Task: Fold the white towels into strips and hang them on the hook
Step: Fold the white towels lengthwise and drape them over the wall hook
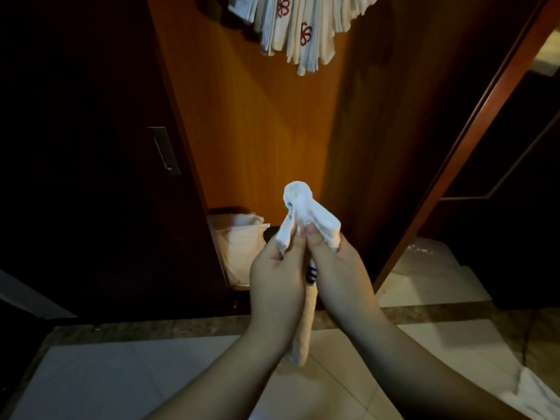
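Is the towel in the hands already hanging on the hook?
No, both the left hand and right hand grip the white towel far below the hung towels.

Both bare forearms reach in from the near edge and converge at centre. The left hand (277, 277) and right hand (339, 274) are raised side by side, backs toward the camera, thumbs pressed together at their tips (nails just showing). Each hand's fingers curl forward, pinching the white towel (298, 207) that is bunched between them.
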